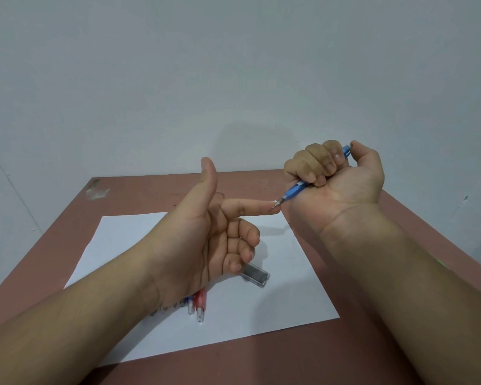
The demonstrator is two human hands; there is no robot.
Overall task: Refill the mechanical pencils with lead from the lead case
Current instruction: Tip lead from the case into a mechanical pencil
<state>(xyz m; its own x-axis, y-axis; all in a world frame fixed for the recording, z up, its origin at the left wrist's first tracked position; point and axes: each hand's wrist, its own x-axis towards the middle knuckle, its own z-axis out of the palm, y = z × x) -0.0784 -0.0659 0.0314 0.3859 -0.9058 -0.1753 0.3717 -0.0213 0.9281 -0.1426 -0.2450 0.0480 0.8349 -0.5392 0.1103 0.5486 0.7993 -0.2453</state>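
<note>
My right hand (pixel 336 173) grips a blue mechanical pencil (pixel 296 188) in a fist above the table, thumb at its top end, tip pointing down-left. My left hand (pixel 214 232) is raised with the thumb up and the forefinger stretched out straight; that fingertip touches the pencil's tip. Its other three fingers are curled and hold nothing. A clear lead case (pixel 257 276) lies on the white paper (pixel 297 295) just below the left hand. A red pencil (pixel 200 304) and another pencil (pixel 190 306) lie on the paper, partly hidden under my left wrist.
The paper lies on a reddish-brown table (pixel 261 365) that stands against a pale wall. A scuffed patch (pixel 96 190) marks the table's far left corner.
</note>
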